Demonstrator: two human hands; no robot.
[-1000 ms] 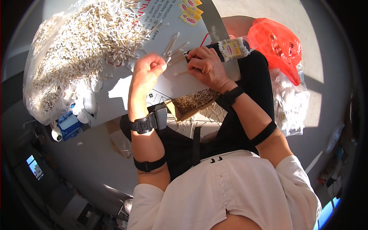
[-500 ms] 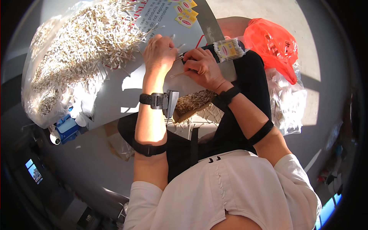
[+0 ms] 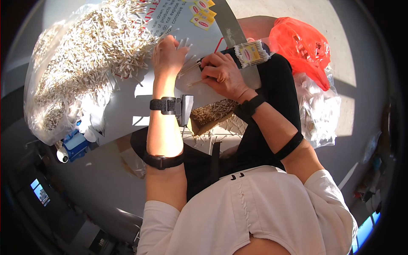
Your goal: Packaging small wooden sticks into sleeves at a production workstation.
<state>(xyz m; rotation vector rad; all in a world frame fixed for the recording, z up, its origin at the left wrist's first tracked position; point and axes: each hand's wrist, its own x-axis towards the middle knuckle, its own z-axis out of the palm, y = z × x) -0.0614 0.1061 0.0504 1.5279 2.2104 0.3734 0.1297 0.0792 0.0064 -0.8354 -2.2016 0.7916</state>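
Observation:
My left hand (image 3: 167, 57) is over the table beside the heap, fingers closed round several white-tipped cotton swabs (image 3: 185, 43) that stick out to its right. To its right, my right hand (image 3: 224, 74) curls over a dark flat object (image 3: 231, 54), whose kind I cannot make out. A few swabs (image 3: 193, 83) poke out from under its fingers to the left. A large pile of loose cotton swabs (image 3: 102, 46) spills from a clear plastic bag (image 3: 32, 102) on the left. A clear pack of swabs with a yellow label (image 3: 250, 53) lies just beyond my right hand.
Several yellow cards (image 3: 203, 15) lie on the printed table (image 3: 212, 38) at the far side. A red plastic bag (image 3: 299, 46) and clear bags (image 3: 316, 112) are at the right. Below the table edge, a cardboard box (image 3: 204, 125) holds swabs. A blue-and-white container (image 3: 76, 144) is lower left.
My left hand has moved a little left, away from my right hand, toward the heap, and swabs now show fanned from its fingers. My right hand has barely moved.

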